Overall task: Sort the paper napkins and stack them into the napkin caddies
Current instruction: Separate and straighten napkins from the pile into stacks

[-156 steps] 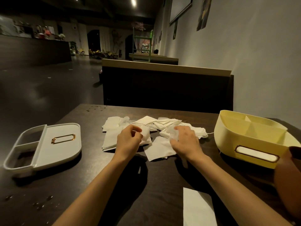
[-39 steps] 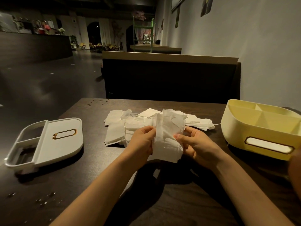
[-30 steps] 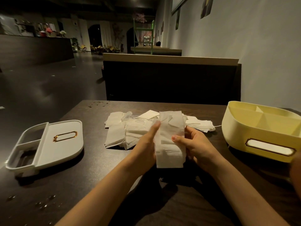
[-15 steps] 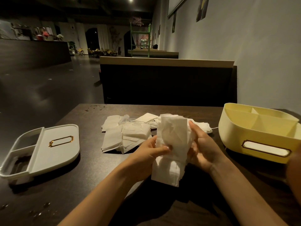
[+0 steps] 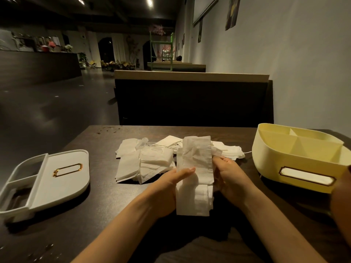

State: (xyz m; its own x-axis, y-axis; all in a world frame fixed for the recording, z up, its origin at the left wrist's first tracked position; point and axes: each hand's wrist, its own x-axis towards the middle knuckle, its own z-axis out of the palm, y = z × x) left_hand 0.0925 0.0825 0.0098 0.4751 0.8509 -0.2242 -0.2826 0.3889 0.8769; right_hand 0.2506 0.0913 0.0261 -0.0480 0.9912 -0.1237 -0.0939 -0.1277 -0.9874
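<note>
Napkin stack point(image 5: 197, 158) upright, pinched between left hand point(image 5: 167, 188) and right hand point(image 5: 231, 179) | yellow caddy point(image 5: 275, 164) compartments empty | white caddy point(image 5: 62, 186) contents unclear

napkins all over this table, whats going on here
A person is sorting paper napkins at a dark table. The left hand and right hand hold a bundle of napkins upright between them, apparently squaring it up. A loose pile of napkins lies on the table just behind. A white caddy sits to the left and a yellow caddy to the right; no napkins show in either.
</note>
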